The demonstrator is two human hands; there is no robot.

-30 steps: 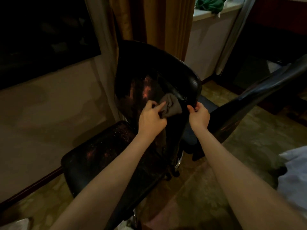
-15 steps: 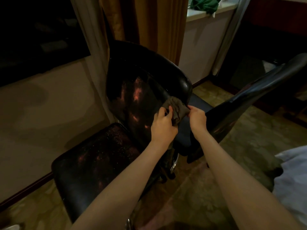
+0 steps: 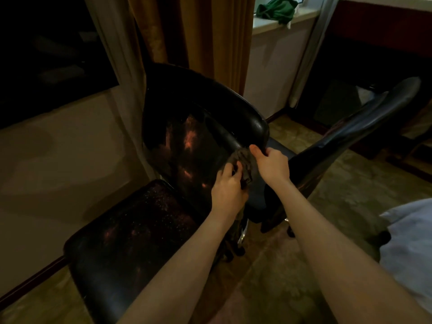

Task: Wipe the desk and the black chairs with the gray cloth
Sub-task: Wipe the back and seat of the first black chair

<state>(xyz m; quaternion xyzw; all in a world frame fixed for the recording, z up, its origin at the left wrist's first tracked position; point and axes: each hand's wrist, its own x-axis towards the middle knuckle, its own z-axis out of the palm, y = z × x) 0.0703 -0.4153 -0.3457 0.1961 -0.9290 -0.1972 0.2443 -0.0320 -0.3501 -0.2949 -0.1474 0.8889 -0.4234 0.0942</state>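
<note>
mid chair-wiping, the left hand (image 3: 228, 191) and right hand (image 3: 272, 164) both pinched the crumpled gray cloth (image 3: 243, 157) at the glossy black padded chair (image 3: 198, 127)'s backrest edge; the next move likely called for regathering it.

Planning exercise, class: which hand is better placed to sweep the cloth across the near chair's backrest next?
Likely the left. The left hand grips the cloth low against the backrest, whose broad face lies on that hand's side. The right hand pinches the cloth's top at the backrest's edge.
</note>
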